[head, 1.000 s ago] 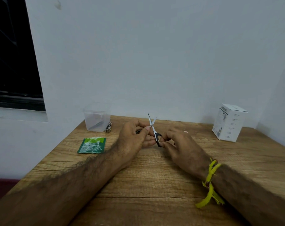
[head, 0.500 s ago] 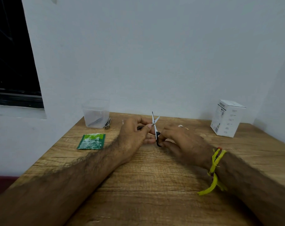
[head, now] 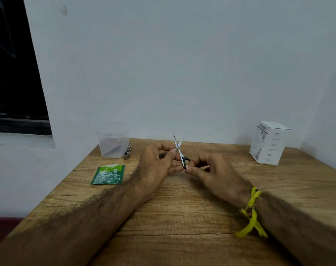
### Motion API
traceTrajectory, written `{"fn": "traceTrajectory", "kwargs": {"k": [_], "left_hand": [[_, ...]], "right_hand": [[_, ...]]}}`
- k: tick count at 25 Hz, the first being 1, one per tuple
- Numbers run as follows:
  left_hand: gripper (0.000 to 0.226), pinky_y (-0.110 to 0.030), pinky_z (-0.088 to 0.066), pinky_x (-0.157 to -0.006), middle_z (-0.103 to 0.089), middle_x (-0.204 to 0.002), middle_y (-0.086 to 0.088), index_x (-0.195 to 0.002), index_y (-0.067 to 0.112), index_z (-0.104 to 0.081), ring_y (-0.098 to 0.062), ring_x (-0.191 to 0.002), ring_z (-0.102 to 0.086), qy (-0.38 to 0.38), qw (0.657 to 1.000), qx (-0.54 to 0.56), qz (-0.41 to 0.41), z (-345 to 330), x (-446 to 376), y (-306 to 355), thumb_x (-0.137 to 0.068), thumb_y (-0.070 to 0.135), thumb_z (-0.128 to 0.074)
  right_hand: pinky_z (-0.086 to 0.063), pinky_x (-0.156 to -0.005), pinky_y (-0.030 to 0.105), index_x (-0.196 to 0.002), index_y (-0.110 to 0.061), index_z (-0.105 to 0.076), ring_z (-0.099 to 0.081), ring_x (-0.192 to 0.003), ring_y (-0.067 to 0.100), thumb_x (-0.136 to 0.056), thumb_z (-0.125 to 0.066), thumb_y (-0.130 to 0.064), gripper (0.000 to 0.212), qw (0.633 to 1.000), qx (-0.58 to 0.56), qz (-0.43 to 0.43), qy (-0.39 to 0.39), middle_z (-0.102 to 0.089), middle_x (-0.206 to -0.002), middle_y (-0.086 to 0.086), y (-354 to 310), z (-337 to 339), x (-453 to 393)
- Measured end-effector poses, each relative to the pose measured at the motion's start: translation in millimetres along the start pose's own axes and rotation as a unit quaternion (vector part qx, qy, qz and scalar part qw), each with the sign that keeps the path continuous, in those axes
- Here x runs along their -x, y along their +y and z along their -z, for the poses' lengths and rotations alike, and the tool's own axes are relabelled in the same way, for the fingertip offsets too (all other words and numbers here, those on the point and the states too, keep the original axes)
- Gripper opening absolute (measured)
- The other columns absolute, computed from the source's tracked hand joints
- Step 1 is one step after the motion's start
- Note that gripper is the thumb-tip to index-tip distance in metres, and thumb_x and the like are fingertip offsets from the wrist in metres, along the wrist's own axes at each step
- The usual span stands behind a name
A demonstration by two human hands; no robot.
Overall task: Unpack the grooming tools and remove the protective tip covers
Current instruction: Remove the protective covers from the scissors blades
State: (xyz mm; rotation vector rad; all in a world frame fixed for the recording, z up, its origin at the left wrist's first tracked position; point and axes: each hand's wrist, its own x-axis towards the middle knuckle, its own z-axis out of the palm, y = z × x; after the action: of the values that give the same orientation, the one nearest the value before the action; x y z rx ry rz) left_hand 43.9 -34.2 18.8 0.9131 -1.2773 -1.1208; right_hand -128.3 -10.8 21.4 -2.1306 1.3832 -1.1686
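Steel scissors (head: 179, 150) stand blades-up and parted above the worktop (head: 182, 208); the left hand (head: 155, 164) pinches the pivot, the right hand (head: 211, 169) pinches a black handle loop. Bare points could prick a slipping finger.

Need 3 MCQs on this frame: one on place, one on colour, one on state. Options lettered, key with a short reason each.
1. Where does the green sachet lie?
A. in front of the clear container, on the table's left side
B. on top of the white box
C. in the right hand

2. What colour is the wrist band?
A. red
B. yellow
C. blue

3. How do the blades of the scissors stand?
A. closed together
B. capped
C. spread apart

Key: 1 A, the sachet lies flat on the wood nearer than the container. 2 B, yellow strands hang at the right wrist. 3 C, the two tips form a V above the left hand.
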Motion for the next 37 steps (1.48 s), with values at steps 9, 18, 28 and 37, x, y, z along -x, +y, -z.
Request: {"fn": "traceTrajectory", "kwargs": {"k": [9,18,28,37], "left_hand": [[0.006,-0.025,-0.060,-0.053,-0.077,-0.074,-0.008,-0.103,0.001,-0.063,-0.019,-0.057,-0.073,-0.013,0.999,-0.034,0.025,1,-3,-4,-0.100,0.005,-0.059],[0.004,-0.030,-0.060,-0.054,-0.075,-0.088,-0.016,-0.102,0.006,-0.062,-0.024,-0.061,-0.072,-0.041,0.996,-0.078,0.033,2,-5,-7,-0.101,0.008,-0.058],[0.003,-0.027,-0.061,-0.053,-0.075,-0.084,-0.014,-0.101,0.004,-0.060,-0.018,-0.058,-0.072,-0.104,0.989,-0.096,0.052,11,-9,-1,-0.100,0.006,-0.060],[0.007,-0.027,-0.061,-0.053,-0.077,-0.080,-0.009,-0.107,0.004,-0.059,-0.025,-0.060,-0.074,-0.113,0.989,-0.085,0.045,13,-9,-3,-0.100,0.007,-0.059]], "right_hand": [[-0.053,-0.070,0.042,-0.095,-0.006,-0.066,-0.060,-0.078,0.019,-0.094,-0.063,-0.011,0.005,0.950,0.217,0.215,0.054,-0.065,-0.087,0.002,-5,19,0],[-0.039,-0.045,0.024,-0.089,-0.014,-0.074,-0.062,-0.058,0.026,-0.070,-0.084,-0.003,0.024,0.831,0.450,0.323,-0.052,-0.069,-0.093,0.006,-11,18,-3],[-0.051,-0.077,0.042,-0.114,-0.029,-0.066,-0.065,-0.090,0.027,-0.093,-0.059,-0.011,0.029,0.776,0.541,0.306,-0.108,-0.066,-0.109,-0.001,-11,20,-6],[-0.046,-0.086,0.035,-0.127,-0.043,-0.049,-0.057,-0.110,0.020,-0.104,-0.039,-0.025,0.030,0.821,0.524,0.181,-0.135,-0.058,-0.126,-0.015,-11,24,-2]]}}
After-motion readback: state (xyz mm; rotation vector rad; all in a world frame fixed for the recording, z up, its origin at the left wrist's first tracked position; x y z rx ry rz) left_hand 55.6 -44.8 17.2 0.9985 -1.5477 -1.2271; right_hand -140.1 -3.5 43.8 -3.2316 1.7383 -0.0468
